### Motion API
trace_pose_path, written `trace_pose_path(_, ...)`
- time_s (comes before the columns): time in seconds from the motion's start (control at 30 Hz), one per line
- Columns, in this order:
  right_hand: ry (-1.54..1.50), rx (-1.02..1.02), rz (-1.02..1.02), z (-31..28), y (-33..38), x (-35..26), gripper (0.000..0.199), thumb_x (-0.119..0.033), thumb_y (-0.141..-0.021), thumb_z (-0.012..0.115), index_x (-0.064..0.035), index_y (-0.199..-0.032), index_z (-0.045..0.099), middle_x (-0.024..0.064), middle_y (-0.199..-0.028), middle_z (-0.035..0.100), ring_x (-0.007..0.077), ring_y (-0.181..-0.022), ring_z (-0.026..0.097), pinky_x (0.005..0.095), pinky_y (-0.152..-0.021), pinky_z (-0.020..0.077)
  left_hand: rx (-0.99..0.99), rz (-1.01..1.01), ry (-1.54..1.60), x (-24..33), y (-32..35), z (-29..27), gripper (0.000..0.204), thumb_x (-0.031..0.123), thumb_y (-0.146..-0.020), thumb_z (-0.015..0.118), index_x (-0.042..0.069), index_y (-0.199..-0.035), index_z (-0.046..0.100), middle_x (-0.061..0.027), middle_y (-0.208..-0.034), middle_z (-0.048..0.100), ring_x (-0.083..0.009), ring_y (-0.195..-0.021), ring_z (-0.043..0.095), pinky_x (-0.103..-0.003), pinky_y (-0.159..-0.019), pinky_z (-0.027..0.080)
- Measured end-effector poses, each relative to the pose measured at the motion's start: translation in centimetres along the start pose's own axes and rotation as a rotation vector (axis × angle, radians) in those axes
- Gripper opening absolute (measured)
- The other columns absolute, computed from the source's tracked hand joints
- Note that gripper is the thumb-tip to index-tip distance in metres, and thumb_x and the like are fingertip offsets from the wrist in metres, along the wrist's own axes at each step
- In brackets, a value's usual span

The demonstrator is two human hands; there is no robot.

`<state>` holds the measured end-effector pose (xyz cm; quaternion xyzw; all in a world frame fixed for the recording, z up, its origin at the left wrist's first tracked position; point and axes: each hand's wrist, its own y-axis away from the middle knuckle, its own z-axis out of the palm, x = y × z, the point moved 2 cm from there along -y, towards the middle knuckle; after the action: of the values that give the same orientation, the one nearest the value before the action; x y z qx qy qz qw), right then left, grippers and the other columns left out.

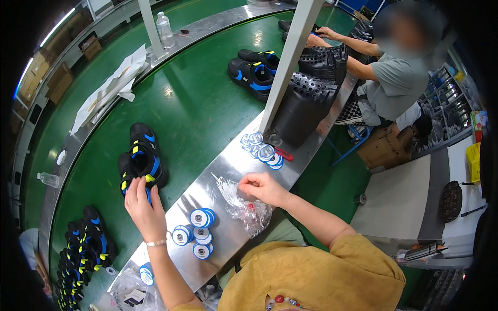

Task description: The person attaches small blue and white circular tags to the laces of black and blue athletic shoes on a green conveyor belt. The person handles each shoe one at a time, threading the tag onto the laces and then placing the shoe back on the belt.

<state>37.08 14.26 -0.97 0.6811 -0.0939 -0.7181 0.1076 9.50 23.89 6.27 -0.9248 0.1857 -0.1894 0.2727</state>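
A pair of black shoes with blue and yellow trim (145,147) rests on the green belt in front of me. My left hand (142,207) reaches over the near end of the pair, fingers stretched out; whether the fingertips touch the shoe I cannot tell. My right hand (265,189) has thumb and fingers pinched together beside a bundle of white plastic tag fasteners (228,191) in a clear bag (254,220). Anything within that pinch is too small to make out. Between my arms, stacks of round blue-and-white tags (202,217) stand on the metal ledge (181,207).
More round tags (265,152) and a red tool (282,154) lie by a grey post (288,62). Black boots (306,103) stand beyond it, near a co-worker (397,78). Several shoes (93,238) line the belt at left. Another pair (251,75) sits farther up.
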Motion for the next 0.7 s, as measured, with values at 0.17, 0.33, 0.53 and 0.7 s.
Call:
trace_pose_path(0.17, -0.016, 0.046, -0.106, 0.8, -0.8, -0.7, 0.011, -0.012, -0.090, 0.059, -0.0016, -0.089, 0.064, -0.0051, -0.072, 0.056, 0.0028, -0.065, 0.049, 0.0200, -0.058, 0.0407, 0.130, -0.228, 0.233, 0.9, 7.8, -3.3, 0.015, -0.005, -0.082, 0.060, -0.004, -0.097, 0.061, -0.0174, -0.103, 0.062, -0.0316, -0.097, 0.060, -0.037, -0.086, 0.047)
trace_pose_path(0.33, 0.033, 0.054, -0.023, 1.5, -0.2, 0.8, 0.009, -0.008, -0.089, 0.060, -0.0007, -0.089, 0.064, -0.0034, -0.071, 0.056, 0.0029, -0.064, 0.048, 0.0184, -0.058, 0.0394, 0.154, -0.353, 0.277, 2.0, 12.6, -4.0, 0.013, -0.006, -0.083, 0.059, -0.004, -0.095, 0.061, -0.0179, -0.099, 0.062, -0.0310, -0.091, 0.061, -0.037, -0.082, 0.048)
trace_pose_path(0.53, 0.125, -0.095, 0.007, 6.6, -0.7, 1.1, 0.011, -0.010, -0.089, 0.061, -0.0003, -0.092, 0.064, -0.0034, -0.073, 0.056, 0.0035, -0.064, 0.048, 0.0187, -0.058, 0.0396, 0.057, -0.358, 0.292, 1.7, 13.6, -3.6, 0.015, -0.001, -0.082, 0.062, -0.001, -0.097, 0.062, -0.0160, -0.105, 0.060, -0.0321, -0.098, 0.059, -0.038, -0.083, 0.048)
trace_pose_path(0.7, 0.123, -0.130, -0.013, 7.8, -0.5, 1.0, 0.011, -0.011, -0.090, 0.060, -0.0004, -0.092, 0.063, -0.0025, -0.077, 0.058, 0.0040, -0.065, 0.050, 0.0197, -0.059, 0.0420, -0.166, -0.100, 0.213, 4.3, 11.1, 0.9, 0.026, 0.005, -0.078, 0.064, -0.003, -0.102, 0.061, -0.0185, -0.111, 0.058, -0.0363, -0.110, 0.053, -0.044, -0.094, 0.042)
